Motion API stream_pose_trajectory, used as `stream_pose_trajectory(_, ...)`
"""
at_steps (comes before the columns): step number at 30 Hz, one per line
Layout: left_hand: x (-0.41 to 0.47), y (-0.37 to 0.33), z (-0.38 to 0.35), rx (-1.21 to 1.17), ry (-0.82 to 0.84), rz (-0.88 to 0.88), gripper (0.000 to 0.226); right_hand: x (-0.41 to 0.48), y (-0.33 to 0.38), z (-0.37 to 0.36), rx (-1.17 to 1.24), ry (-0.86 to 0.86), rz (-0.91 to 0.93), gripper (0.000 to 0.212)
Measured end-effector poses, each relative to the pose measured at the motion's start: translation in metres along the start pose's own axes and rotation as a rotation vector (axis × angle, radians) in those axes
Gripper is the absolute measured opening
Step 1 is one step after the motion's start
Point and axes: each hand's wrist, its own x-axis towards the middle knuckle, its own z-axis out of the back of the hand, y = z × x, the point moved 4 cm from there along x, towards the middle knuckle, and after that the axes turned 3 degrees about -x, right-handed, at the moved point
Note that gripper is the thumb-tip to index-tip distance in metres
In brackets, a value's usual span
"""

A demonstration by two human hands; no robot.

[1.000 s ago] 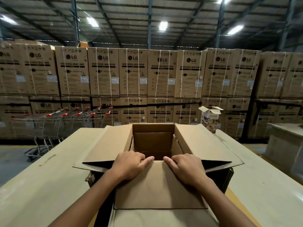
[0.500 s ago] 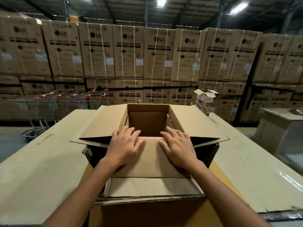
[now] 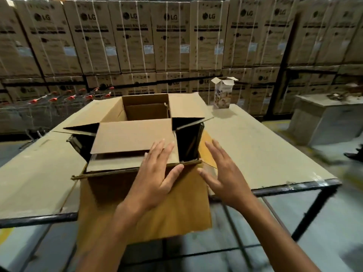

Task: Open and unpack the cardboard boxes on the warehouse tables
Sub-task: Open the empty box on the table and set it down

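A large cardboard box (image 3: 135, 138) stands open on the table (image 3: 255, 150), its side flaps spread out and its near flap hanging down over the table's front edge. A loose cardboard sheet lies across the opening. Dark contents show at the box's left and right sides. My left hand (image 3: 159, 175) lies with straight fingers on the box's near right corner. My right hand (image 3: 224, 173) hovers just right of that corner with fingers spread, holding nothing.
A small opened carton (image 3: 223, 93) stands at the table's far right. Stacked washing machine boxes (image 3: 169, 36) form a wall behind. Shopping trolleys (image 3: 59, 107) stand far left. Another table (image 3: 330, 118) is at the right, and a person's shoe (image 3: 354, 155) shows at the edge.
Both hands have left the middle of the cardboard sheet and moved right and back toward me, to the box's near right corner. My view has tilted down and pulled back.
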Motion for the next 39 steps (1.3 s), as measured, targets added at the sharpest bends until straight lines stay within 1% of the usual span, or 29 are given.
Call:
stream_pose_trajectory(2, -0.019, -0.044, -0.046, -0.093, 0.022, -0.043, 0.067, -0.050, -0.032, 0.030, 0.016, -0.058, -0.064, 0.079)
stream_pose_trajectory(4, -0.032, -0.066, -0.078, -0.168, 0.014, -0.060, 0.067, -0.086, -0.048, 0.047, 0.040, -0.101, -0.096, 0.077)
stream_pose_trajectory(9, -0.076, -0.130, -0.178, -0.313, 0.104, -0.055, 0.069, -0.203, -0.113, 0.084, 0.008, -0.183, -0.279, 0.069)
stream_pose_trajectory(13, -0.096, -0.173, -0.243, -0.374, 0.196, -0.114, 0.063, -0.279, -0.167, 0.103, -0.015, -0.240, -0.467, 0.067)
stream_pose_trajectory(17, -0.094, -0.205, -0.300, -0.350, 0.305, -0.234, 0.058, -0.319, -0.216, 0.118, -0.042, -0.264, -0.612, 0.068)
stream_pose_trajectory(20, -0.079, -0.223, -0.340, -0.376, 0.327, -0.282, 0.055, -0.332, -0.256, 0.128, -0.044, -0.311, -0.674, 0.068)
stream_pose_trajectory(26, -0.014, -0.250, -0.435, -0.455, 0.344, -0.297, 0.052, -0.330, -0.355, 0.157, -0.012, -0.397, -0.786, 0.067)
stream_pose_trajectory(31, 0.065, -0.275, -0.503, -0.491, 0.398, -0.333, 0.050, -0.312, -0.437, 0.186, -0.032, -0.410, -0.862, 0.061)
stream_pose_trajectory(34, 0.111, -0.284, -0.533, -0.490, 0.399, -0.346, 0.048, -0.296, -0.480, 0.206, -0.045, -0.426, -0.872, 0.061)
stream_pose_trajectory(39, 0.169, -0.300, -0.584, -0.507, 0.418, -0.309, 0.046, -0.269, -0.553, 0.230, 0.003, -0.464, -0.912, 0.058)
